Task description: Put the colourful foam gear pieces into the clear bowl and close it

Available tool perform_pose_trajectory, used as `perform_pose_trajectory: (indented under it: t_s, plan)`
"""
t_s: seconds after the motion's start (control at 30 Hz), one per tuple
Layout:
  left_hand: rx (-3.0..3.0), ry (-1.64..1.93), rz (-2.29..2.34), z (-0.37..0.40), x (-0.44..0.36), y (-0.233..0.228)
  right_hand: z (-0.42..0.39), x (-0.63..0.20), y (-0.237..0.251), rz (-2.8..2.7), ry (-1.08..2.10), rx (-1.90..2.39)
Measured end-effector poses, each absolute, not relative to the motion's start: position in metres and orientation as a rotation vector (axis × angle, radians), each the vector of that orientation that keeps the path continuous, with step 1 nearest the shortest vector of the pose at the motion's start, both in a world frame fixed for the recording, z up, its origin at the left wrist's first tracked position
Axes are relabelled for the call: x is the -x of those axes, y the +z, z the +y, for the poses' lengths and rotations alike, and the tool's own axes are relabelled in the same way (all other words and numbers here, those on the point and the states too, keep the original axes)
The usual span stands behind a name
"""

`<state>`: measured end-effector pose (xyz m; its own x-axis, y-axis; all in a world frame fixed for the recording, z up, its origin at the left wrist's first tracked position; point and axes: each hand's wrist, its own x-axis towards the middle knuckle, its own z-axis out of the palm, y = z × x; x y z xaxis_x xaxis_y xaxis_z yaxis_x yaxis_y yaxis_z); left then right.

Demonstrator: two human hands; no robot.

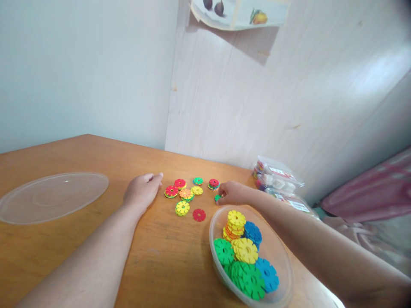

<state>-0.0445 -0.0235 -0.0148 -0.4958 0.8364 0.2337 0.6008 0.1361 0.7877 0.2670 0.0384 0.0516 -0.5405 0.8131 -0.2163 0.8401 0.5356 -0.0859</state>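
A small green disc lies on the desk under the fingertips of the right hand, just beyond the far rim of the clear bowl and toward the desk's far right edge. The right hand pinches this disc between thumb and fingers, palm down, its forearm crossing in from the right above the bowl's edge. Most of the disc is covered by the fingers, so its shape is hard to make out.

The left hand rests palm down on the desk, fingers loosely curled and holding nothing; its fingertips lie just beside a red and green disc at the left end of a scatter of loose discs near the middle of the far edge. A single red disc lies apart, nearer the bowl.

The bowl holds stacks of yellow, green and blue discs; its near rim is cut off by the bottom of the view. A clear lid lies flat by the desk's left edge. Packets sit at the far right corner, their contents too blurred to tell.
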Motion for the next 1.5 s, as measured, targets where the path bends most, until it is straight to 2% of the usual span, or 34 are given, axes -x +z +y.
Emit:
perform_pose_trajectory:
  t_s: [0.17,0.27,0.37,0.5,0.67,0.87,1.07,1.27,1.5]
  plan:
    - [-1.415,1.3,2.143,-0.023,0.044,-0.014,0.009,-0.282,0.087,2.808,-0.357,-1.538]
    - [-1.417,1.254,2.179,-0.024,0.044,-0.012,-0.03,-0.288,0.114,2.913,-0.476,-1.455]
    - [-1.392,1.245,2.191,-0.024,0.043,-0.011,-0.073,-0.29,0.131,2.95,-0.446,-1.314]
    - [-1.377,1.274,2.184,-0.025,0.043,-0.012,-0.108,-0.286,0.13,2.915,-0.458,-1.189]
    - [-1.385,1.296,2.152,-0.024,0.044,-0.014,-0.115,-0.283,0.121,2.893,-0.416,-1.105]
    - [-1.405,1.295,2.152,-0.024,0.044,-0.013,-0.084,-0.282,0.13,2.919,-0.401,-1.321]
    - [-1.45,1.228,2.198,-0.028,0.042,-0.007,0.002,-0.244,0.128,2.898,-0.103,-1.356]
    - [-1.468,1.226,2.197,-0.028,0.042,-0.008,0.055,-0.189,0.11,2.655,0.154,-1.199]
    - [-1.472,1.218,2.211,-0.028,0.042,-0.01,0.079,-0.158,0.09,2.485,0.187,-1.191]
